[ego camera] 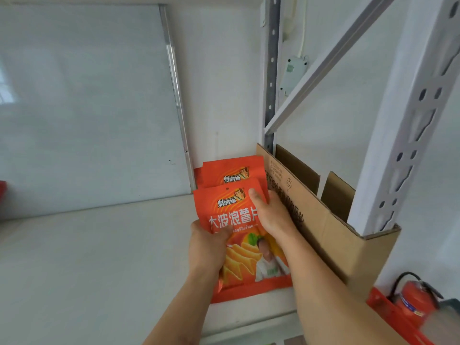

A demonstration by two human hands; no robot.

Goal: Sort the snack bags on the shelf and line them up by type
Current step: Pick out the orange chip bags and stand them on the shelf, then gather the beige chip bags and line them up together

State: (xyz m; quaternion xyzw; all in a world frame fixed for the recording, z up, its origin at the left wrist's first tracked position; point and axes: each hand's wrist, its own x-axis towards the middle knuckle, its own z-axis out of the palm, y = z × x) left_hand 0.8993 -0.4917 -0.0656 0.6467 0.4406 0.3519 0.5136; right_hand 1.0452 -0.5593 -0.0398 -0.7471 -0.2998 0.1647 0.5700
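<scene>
An orange chip bag (239, 212) stands at the right end of the white shelf (99, 257), in front of a second orange bag (231, 170) of the same print. My left hand (206, 247) grips the front bag's left edge, thumb over its face. My right hand (271, 215) holds its right edge, thumb on the front near the top. A red edge of a further bag (197, 174) shows behind on the left.
An open cardboard box (336, 232) stands right beside the bags, against the white shelf post (408, 135). A whiteboard (84, 105) leans on the wall behind the shelf. A red fire extinguisher (413, 300) sits below right. Something red (2, 192) shows at the left edge.
</scene>
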